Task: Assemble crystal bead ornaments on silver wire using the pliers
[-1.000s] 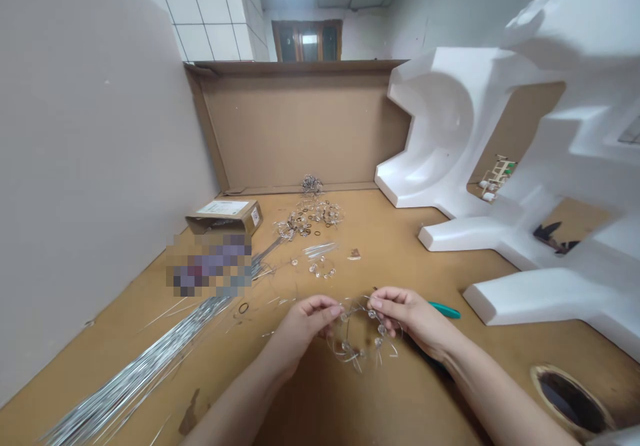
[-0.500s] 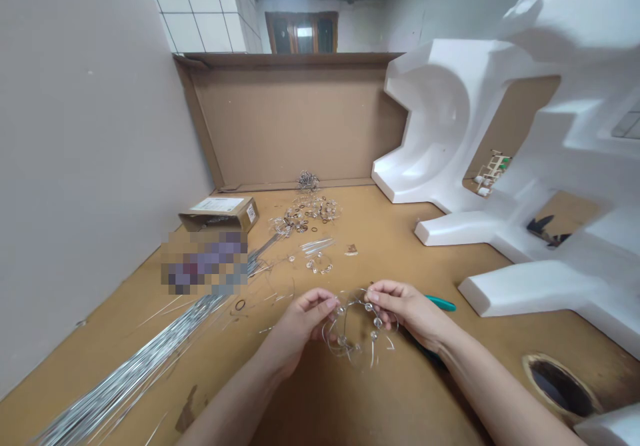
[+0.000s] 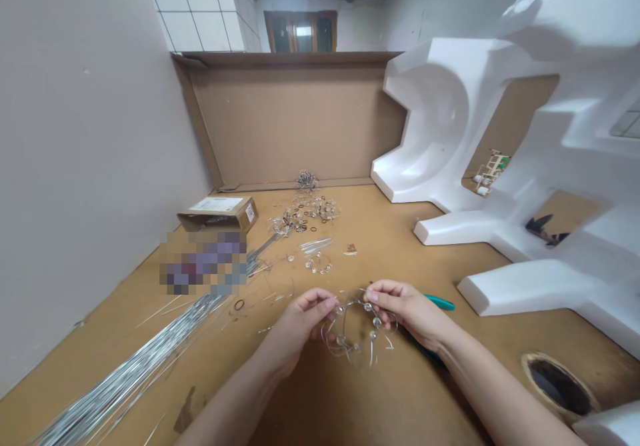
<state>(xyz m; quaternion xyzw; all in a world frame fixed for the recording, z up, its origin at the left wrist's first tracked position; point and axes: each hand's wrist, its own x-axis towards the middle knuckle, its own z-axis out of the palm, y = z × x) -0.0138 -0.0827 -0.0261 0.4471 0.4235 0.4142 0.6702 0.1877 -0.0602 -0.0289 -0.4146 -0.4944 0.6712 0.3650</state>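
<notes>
Between my hands hangs a ring of thin wire with clear beads (image 3: 377,322) spaced along it, some wire ends sticking out loosely. My left hand (image 3: 310,313) pinches its left side between thumb and fingers. The upper right side is pinched in my right hand (image 3: 397,304). Behind and under my right forearm lies a green-handled tool (image 3: 440,302), mostly hidden, so its kind does not show. Beyond my hands, a small group of clear beads on wire (image 3: 319,263) rests on the table.
A long bundle of straight silvery wires (image 3: 150,359) lies to the left, near an open cardboard box (image 3: 219,213). Farther back are heaps of beaded wire (image 3: 305,216). White foam packing pieces (image 3: 425,126) stand at right, by a round hole (image 3: 559,384) in the tabletop.
</notes>
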